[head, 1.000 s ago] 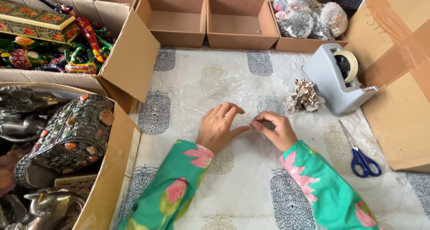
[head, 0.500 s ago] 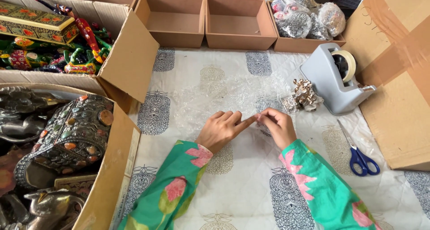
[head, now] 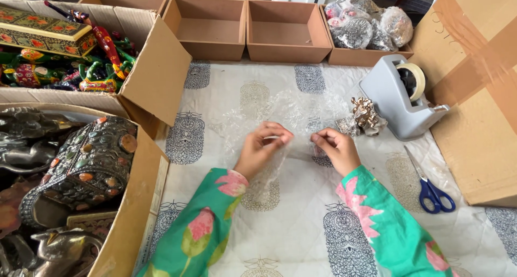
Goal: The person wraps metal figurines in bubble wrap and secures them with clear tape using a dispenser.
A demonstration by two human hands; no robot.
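A clear sheet of bubble wrap (head: 285,112) lies on the patterned white cloth (head: 301,234). My left hand (head: 262,147) pinches its near edge and lifts it off the cloth. My right hand (head: 335,149) pinches the same edge a little to the right. A small golden figurine (head: 366,115) sits on the cloth just beyond my right hand, next to a grey tape dispenser (head: 396,96).
Blue-handled scissors (head: 431,188) lie at the right. Two empty cardboard trays (head: 247,26) stand at the back, beside a tray of wrapped items (head: 371,26). Open boxes at the left hold painted toys (head: 70,56) and a jewelled metal casket (head: 86,164). A large cardboard box (head: 479,94) stands right.
Both hands were together, pressing flat on the cloth. They have since moved apart and raised the edge of the bubble wrap between pinched fingers.
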